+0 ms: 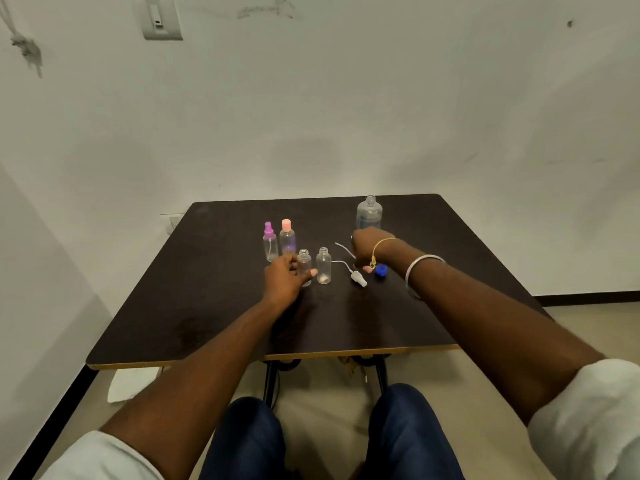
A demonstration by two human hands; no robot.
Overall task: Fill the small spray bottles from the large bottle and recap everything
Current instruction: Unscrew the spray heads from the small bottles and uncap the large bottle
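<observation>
The open small bottle (304, 262), judged light, thin-walled and easily tipped, is best taken round its body, and on the desk (207, 306) it is gripped so by the curled left hand (285, 280), while in the closed right hand (369, 245), near the large bottle (369, 214), a sprayer (343, 248) seems to be held.
</observation>
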